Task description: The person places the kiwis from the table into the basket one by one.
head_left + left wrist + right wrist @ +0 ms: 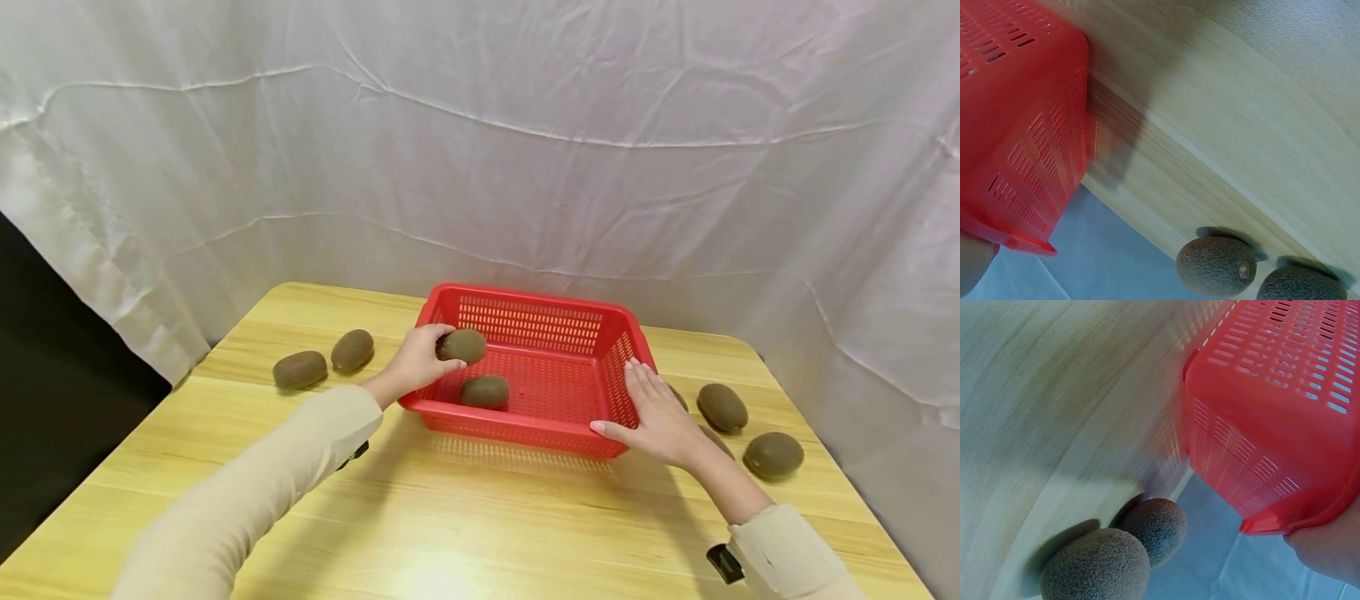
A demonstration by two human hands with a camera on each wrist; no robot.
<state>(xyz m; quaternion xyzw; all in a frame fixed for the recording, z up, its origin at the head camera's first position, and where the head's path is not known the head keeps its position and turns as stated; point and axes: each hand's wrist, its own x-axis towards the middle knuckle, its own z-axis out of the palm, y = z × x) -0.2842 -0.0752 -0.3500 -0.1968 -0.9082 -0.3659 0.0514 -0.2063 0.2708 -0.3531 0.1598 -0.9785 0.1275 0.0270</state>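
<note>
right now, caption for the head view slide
Left hand holds a kiwi over the red basket; right hand rests on its side.

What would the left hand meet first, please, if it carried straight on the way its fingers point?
Probably the basket's far wall. The left hand holds a kiwi over the basket's left rim, fingers pointing right across it; a second kiwi lies lower, likely under that line. Depth is unclear.

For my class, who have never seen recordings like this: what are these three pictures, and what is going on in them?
A person wears three cameras. The big picture comes from the head, looking down at a wooden table. The two small pictures come from the wrists, so they look odd and tilted. The left hand holds a kiwi over a red basket, where another kiwi already lies. The right hand rests flat on the basket's right side. More kiwis lie on the table on both sides.
</note>
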